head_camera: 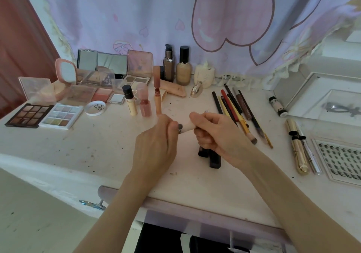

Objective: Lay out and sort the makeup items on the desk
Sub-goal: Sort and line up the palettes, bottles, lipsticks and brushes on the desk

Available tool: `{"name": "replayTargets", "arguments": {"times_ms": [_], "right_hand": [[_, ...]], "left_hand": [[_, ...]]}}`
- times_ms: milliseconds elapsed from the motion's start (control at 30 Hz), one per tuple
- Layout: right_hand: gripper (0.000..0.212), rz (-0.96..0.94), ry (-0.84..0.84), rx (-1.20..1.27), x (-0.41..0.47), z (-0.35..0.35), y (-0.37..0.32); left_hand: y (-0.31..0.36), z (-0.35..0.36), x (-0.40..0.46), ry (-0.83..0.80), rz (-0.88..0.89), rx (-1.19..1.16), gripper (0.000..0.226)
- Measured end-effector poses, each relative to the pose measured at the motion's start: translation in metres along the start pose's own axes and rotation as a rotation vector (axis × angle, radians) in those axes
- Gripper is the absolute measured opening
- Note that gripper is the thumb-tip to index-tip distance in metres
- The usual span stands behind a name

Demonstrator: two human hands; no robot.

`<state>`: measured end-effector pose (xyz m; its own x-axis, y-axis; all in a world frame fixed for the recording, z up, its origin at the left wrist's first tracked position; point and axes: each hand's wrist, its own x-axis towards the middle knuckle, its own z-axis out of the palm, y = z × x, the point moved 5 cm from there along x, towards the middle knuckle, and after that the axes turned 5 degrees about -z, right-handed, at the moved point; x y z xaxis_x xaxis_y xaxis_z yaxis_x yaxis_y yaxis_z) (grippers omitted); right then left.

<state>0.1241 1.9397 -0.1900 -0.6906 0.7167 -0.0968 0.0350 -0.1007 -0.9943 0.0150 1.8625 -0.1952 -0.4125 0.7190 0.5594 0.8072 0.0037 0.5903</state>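
Head view: my left hand (156, 135) and right hand (213, 131) both pinch small pale tube (186, 128), held above desk (97, 145) middle, likely to check type before sorting. Palettes (29, 115) grouped at left edge, pencils (234, 112) fanned toward right edge, bottles (182, 66) along back edge.

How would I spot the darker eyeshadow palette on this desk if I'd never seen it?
Look at the desk's far left edge, where two flat palettes lie side by side. The dark palette is the outer one: black frame, brown shades, while its neighbour, the pale palette, is white with pastel squares.
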Motion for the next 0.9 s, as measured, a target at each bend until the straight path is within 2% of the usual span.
{"name": "replayTargets", "arguments": {"times_ms": [67,133,233,300,400,533,633,733,800,900], "right_hand": [[0.032,0.046,0.020,0.005,-0.001,0.000,0.001],[0.042,0.044,0.049,-0.121,-0.002,0.006,-0.001],[0.049,-0.011,0.040,-0.331,0.001,0.017,-0.003],[0.048,-0.039,0.022,-0.401,0.004,0.018,-0.004],[0.046,-0.099,0.019,-0.440,0.004,0.020,-0.004],[0.045,-0.377,-0.024,-0.626,-0.005,0.029,-0.012],[0.033,-0.454,-0.106,-0.729,-0.004,0.029,-0.018],[0.034,-0.365,-0.093,-0.813,0.002,0.019,-0.019],[0.039,-0.281,-0.045,-0.761,0.003,0.014,-0.017],[0.023,-0.283,-0.019,-0.635,0.005,0.010,-0.015]], "left_hand": [[0.005,-0.002,-0.001,0.006,0.050,0.115,0.023],[0.004,-0.005,-0.001,0.035,0.044,0.152,0.024],[0.000,-0.009,-0.001,0.087,0.028,0.110,0.027],[-0.002,-0.008,-0.001,0.064,0.014,0.015,0.027],[-0.013,-0.002,0.001,-0.051,-0.232,-0.310,0.034],[-0.024,0.004,0.003,-0.186,-0.419,-0.525,0.039],[-0.026,0.004,0.004,-0.228,-0.581,-0.718,0.051],[-0.024,0.006,0.004,-0.237,-0.589,-0.665,0.055],[-0.022,0.007,0.003,-0.252,-0.535,-0.565,0.056],[-0.021,0.009,0.002,-0.269,-0.528,-0.550,0.053]]}}
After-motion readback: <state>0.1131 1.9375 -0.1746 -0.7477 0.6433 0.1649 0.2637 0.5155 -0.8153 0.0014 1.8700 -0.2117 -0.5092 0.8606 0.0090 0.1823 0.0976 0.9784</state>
